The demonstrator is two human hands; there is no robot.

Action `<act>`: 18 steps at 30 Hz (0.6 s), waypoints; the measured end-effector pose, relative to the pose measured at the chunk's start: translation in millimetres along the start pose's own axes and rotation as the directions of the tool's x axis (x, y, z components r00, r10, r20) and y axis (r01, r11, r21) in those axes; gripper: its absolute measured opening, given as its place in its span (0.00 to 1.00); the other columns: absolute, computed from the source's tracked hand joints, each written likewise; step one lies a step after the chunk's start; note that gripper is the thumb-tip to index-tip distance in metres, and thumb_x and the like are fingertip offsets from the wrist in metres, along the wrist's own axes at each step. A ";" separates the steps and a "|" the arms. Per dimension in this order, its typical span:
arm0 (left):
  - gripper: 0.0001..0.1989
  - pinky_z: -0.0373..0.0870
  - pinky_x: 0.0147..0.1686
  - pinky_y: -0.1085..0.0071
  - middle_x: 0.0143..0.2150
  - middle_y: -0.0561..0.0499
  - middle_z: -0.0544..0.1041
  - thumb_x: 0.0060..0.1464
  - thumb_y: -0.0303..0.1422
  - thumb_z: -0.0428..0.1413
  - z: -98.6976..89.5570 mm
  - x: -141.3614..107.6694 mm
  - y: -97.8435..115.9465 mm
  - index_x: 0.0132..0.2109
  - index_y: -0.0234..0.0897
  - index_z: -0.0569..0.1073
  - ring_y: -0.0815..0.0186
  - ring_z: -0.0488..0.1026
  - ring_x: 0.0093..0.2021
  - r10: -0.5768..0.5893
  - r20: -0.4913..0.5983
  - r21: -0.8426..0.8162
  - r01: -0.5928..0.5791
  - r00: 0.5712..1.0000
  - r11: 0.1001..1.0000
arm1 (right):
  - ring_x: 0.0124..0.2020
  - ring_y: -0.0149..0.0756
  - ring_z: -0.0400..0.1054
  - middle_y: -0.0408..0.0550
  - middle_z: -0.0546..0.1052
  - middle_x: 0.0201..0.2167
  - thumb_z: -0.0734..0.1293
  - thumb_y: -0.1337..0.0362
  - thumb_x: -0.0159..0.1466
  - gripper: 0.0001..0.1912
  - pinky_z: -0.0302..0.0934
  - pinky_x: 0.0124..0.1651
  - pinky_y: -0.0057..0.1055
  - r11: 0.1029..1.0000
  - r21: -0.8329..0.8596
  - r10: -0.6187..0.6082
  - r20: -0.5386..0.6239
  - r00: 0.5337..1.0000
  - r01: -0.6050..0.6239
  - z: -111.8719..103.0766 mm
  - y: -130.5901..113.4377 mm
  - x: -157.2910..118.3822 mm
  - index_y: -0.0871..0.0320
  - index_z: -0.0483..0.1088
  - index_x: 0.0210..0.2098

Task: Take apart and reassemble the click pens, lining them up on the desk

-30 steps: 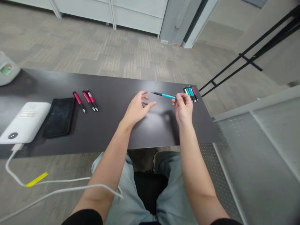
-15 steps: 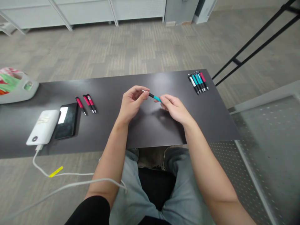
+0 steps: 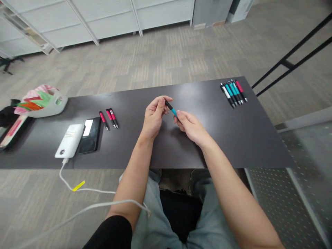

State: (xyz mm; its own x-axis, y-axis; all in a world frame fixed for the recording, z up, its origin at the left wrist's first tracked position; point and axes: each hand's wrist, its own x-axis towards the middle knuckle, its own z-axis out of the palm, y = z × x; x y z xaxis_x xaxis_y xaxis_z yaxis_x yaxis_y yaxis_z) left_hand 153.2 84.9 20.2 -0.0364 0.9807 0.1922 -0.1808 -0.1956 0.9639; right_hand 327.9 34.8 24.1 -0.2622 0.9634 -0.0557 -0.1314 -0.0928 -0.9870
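Observation:
Above the middle of the dark table, a teal-and-black pen (image 3: pixel 171 108) is held slanted between my two hands. My left hand (image 3: pixel 153 117) has its thumb and fingers closed around the black end, hiding the tip. The teal barrel is pinched in my right hand (image 3: pixel 191 127), whose fingers cover the other end. To the right lies a row of several pens (image 3: pixel 233 92) in white, teal and red with black grips. Three red-and-black pens (image 3: pixel 111 118) rest left of my left hand, one slightly apart from the other two.
A black phone (image 3: pixel 90 140) lies beside a white power bank (image 3: pixel 69 141) with a white cable (image 3: pixel 90 190) running over my left forearm. Further left stands a white basket (image 3: pixel 53 108) with colourful contents. The dark table (image 3: pixel 249 145) ends just beyond the pen row.
My left fingers have closed over the pen's silver tip, which showed before. The right hand keeps its hold on the barrel. The view has shifted left, so more of the table's left end shows.

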 end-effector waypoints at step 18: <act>0.08 0.83 0.39 0.71 0.37 0.53 0.88 0.77 0.42 0.80 -6.2 7.5 2.0 0.45 0.48 0.95 0.67 0.79 0.34 -0.053 -0.164 -0.039 0.048 0.985 0.998 | 0.47 0.51 0.76 0.47 0.82 0.41 0.72 0.31 0.82 0.26 0.72 0.57 0.46 0.873 -0.436 -0.333 -0.201 0.921 0.220 -2.1 7.9 18.0 0.45 0.76 0.42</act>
State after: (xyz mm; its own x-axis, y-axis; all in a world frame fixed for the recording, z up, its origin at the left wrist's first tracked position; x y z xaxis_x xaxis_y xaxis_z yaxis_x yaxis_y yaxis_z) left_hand 146.4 91.8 22.4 -0.1875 0.9763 0.1077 -0.2204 -0.1486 0.9640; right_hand 324.1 52.0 15.0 -0.0055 0.9690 0.2468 0.2443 0.2406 -0.9394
